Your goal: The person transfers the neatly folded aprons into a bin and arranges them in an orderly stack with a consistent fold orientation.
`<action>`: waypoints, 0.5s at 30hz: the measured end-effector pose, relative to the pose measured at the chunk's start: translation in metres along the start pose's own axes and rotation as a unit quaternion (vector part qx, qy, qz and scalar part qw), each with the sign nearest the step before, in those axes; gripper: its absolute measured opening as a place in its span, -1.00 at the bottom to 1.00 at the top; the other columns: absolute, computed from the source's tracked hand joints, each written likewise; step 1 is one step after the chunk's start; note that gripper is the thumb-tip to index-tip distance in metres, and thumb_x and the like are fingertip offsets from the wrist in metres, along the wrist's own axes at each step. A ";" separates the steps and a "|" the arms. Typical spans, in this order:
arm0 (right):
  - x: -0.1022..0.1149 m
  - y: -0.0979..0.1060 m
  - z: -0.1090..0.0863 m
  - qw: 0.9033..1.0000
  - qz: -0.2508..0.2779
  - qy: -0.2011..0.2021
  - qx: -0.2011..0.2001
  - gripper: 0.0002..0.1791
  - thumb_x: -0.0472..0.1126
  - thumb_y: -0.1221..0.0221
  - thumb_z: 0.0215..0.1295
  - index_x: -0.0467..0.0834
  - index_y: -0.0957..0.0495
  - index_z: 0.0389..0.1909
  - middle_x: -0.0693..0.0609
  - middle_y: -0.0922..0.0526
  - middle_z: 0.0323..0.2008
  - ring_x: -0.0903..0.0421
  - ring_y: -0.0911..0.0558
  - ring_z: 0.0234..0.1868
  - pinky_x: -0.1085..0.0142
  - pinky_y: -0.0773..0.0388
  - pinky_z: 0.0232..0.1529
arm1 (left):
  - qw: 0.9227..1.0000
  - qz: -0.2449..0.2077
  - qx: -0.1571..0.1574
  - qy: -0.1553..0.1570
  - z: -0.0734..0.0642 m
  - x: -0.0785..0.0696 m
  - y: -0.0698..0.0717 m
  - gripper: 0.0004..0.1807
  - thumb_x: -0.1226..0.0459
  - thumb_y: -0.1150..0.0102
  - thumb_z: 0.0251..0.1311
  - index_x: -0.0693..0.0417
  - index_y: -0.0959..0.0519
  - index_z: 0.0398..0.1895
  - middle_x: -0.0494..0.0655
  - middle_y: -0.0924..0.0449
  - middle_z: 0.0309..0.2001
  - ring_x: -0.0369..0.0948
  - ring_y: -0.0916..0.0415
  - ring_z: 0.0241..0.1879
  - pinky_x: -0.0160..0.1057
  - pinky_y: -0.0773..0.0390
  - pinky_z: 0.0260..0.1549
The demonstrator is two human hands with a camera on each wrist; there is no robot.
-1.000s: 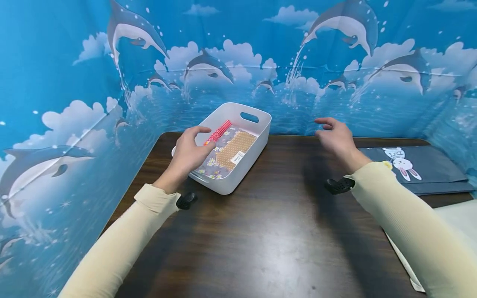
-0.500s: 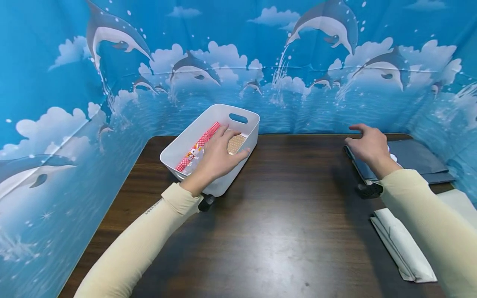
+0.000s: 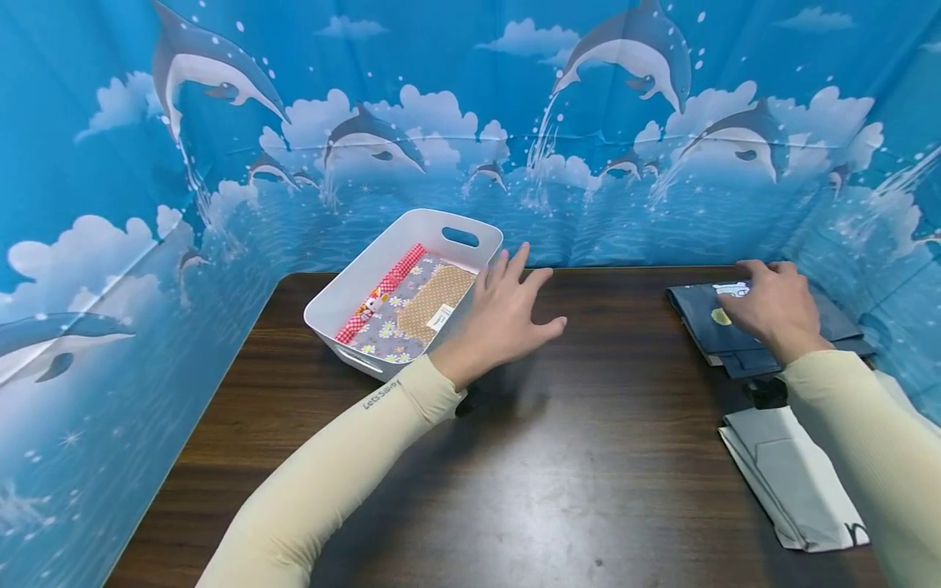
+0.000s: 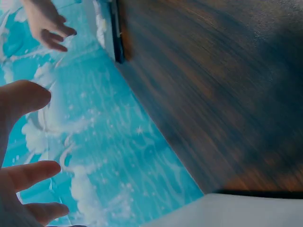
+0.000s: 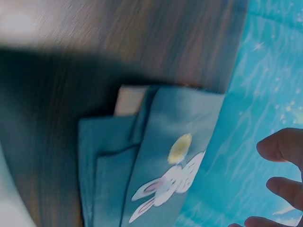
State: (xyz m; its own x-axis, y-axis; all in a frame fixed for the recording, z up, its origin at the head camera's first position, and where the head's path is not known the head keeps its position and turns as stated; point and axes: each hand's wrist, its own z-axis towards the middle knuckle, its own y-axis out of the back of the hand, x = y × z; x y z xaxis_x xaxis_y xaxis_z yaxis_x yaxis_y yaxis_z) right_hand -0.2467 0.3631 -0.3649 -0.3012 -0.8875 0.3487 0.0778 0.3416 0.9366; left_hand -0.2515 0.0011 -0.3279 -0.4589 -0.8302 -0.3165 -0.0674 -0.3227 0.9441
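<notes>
My left hand (image 3: 507, 318), fingers spread, is held over the right side of a white plastic basket (image 3: 356, 282) and grips nothing. In the basket lies grey daisy-print fabric (image 3: 390, 327) with a tan dotted panel (image 3: 444, 294), a white label (image 3: 439, 318) and a red checked band (image 3: 400, 269). At the far right, my right hand (image 3: 781, 310) hovers over a folded dark blue-grey cloth (image 3: 687, 304) printed with a white rabbit (image 5: 165, 184) and a yellow spot (image 5: 180, 148). The right wrist view shows these fingers apart, holding nothing.
A folded off-white cloth (image 3: 790, 482) with dark lettering lies nearer on the right, partly hidden by the right sleeve (image 3: 867, 425). Behind the dark wooden table (image 3: 573, 457) hangs a blue dolphin-print curtain (image 3: 441, 188), close to its back and left edges.
My left hand has moved right, across the basket to its right side. My right hand has moved right, from above the bare table to over the dark folded cloth. The view has turned slightly right.
</notes>
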 end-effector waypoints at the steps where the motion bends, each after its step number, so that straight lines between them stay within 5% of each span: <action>1: -0.002 -0.001 0.000 1.000 -0.008 -0.003 -0.001 -0.22 -0.04 -0.10 0.55 -0.34 -0.14 0.63 -0.67 -0.03 0.51 -0.66 -0.14 0.46 -0.52 -0.32 0.32 | 1.000 0.013 0.007 -0.003 0.002 -0.003 -0.002 -0.17 -0.18 -0.31 0.40 -0.09 -0.36 0.64 0.12 0.08 0.78 0.23 0.15 0.75 0.36 0.06 0.66; 5: -0.007 -0.003 0.000 1.000 -0.025 -0.014 -0.001 -0.22 -0.02 -0.10 0.56 -0.34 -0.15 0.62 -0.65 -0.03 0.52 -0.66 -0.14 0.47 -0.52 -0.29 0.36 | 0.999 0.035 0.029 0.000 0.006 -0.008 -0.009 -0.15 -0.21 -0.29 0.40 -0.10 -0.35 0.64 0.10 0.09 0.78 0.23 0.17 0.75 0.36 0.05 0.65; 15: -0.020 -0.009 0.004 0.999 -0.038 -0.008 0.038 -0.19 0.02 -0.14 0.53 -0.39 -0.18 0.57 -0.71 -0.04 0.45 -0.70 -0.18 0.40 -0.52 -0.39 0.25 | 0.999 0.001 0.026 0.019 0.002 -0.004 -0.013 -0.19 -0.17 -0.31 0.41 -0.06 -0.39 0.61 0.11 0.07 0.77 0.22 0.14 0.75 0.34 0.04 0.66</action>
State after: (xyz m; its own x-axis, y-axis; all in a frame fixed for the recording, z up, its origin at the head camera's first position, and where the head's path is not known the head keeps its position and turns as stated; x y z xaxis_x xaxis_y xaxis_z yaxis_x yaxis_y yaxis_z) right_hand -0.2451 0.3789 -0.3800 -0.3180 -0.9073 0.2751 -0.0184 0.2960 0.9550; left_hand -0.2505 0.0099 -0.3383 -0.4260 -0.8472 -0.3174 -0.1127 -0.2984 0.9477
